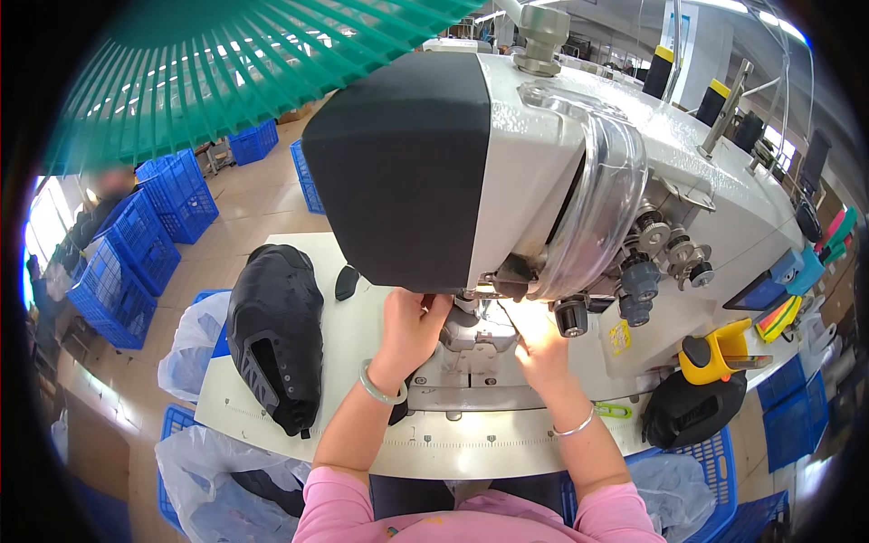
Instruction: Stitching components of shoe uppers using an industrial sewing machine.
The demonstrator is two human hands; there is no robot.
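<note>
A large sewing machine (543, 172) with a black front cover stands before me, its lit needle area low in the middle. My left hand (412, 330) is closed at the left of the presser foot (464, 312), fingertips pressed together; what they pinch is hidden. Some black material (420, 376) shows beside and beneath that wrist. On the other side of the needle, my right hand (541, 342) is closed around a thin dark object (510, 319), its kind too small to tell. Left of my arms lies a black shoe upper (276, 335).
A small black piece (346, 282) lies near the upper. At right are another black item (692, 407), a yellow holder (715, 353) and green snips (613, 411). Bagged blue crates (172, 421) flank the table. A green slatted shade (235, 81) hangs at upper left.
</note>
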